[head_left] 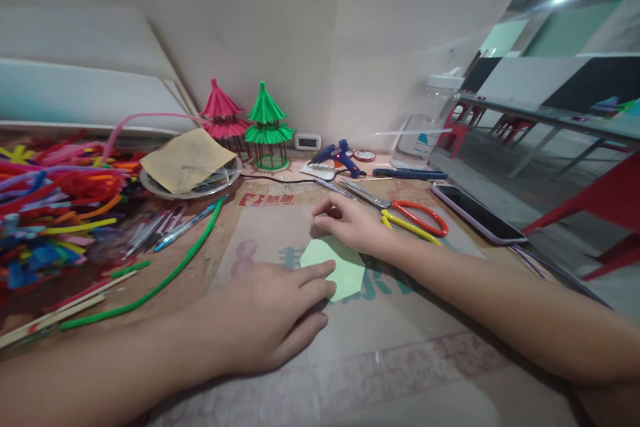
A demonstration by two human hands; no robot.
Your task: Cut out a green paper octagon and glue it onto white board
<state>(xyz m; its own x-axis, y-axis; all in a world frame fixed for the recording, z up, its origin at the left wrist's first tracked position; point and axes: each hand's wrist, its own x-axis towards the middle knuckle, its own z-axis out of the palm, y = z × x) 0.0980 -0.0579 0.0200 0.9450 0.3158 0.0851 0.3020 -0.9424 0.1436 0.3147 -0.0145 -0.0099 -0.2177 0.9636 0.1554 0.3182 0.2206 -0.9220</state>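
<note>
A pale green paper hexagon (345, 273) lies on the printed cardboard sheet in front of me. My left hand (265, 313) rests flat with its fingers stretched out, the fingertips on the left part of the paper. At the paper's far edge is my right hand (350, 220), its fingers curled in a pinch; whether something small sits between the fingertips I cannot make out. Just beyond that hand lie scissors (415, 213) with one orange and one yellow handle.
A blue glue gun (340, 157), a box cutter (410, 174), a phone (477, 213) and a water bottle (425, 127) stand or lie behind. Pink (220, 113) and green (269, 127) pagoda models are near the wall. Colourful pipe cleaners (60, 193) pile up left, beside a covered plate (227, 180).
</note>
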